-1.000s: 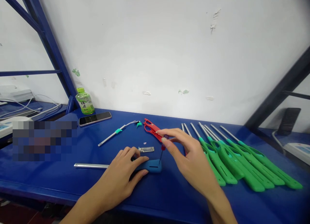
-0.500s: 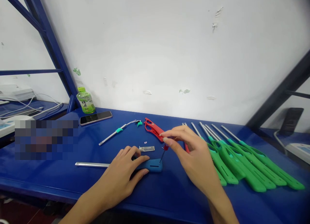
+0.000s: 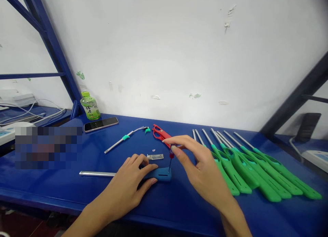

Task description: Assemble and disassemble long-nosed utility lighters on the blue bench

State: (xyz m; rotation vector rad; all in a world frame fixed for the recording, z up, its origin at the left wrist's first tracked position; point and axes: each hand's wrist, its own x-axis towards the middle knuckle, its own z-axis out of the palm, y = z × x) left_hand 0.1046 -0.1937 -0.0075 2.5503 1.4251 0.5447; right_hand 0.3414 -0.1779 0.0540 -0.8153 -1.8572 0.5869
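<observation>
A blue long-nosed lighter [image 3: 164, 174] lies on the table, its silver tube pointing left. My left hand [image 3: 134, 177] is closed over its middle, thumb on the near side and fingers on the far side. In my right hand [image 3: 198, 161] a small screwdriver [image 3: 171, 158] with a red handle is pinched, held nearly upright. The screwdriver's tip touches the right end of the blue handle. Just behind the lighter sits a clear plastic piece [image 3: 155, 157], with a tiny pale bit [image 3: 153, 150] beyond it. A red handle shell [image 3: 162, 133] lies farther back, partly covered by my right hand.
Several green long lighters [image 3: 258, 172] lie side by side at the right. A loose silver tube [image 3: 115, 144] with wires rests at the back left. Behind it are a phone [image 3: 101, 124] and a green tea bottle [image 3: 90, 107] against the wall.
My right hand has shifted slightly left, and the screwdriver has gone from leaning right to nearly upright. My left hand and the blue lighter have stayed in place.
</observation>
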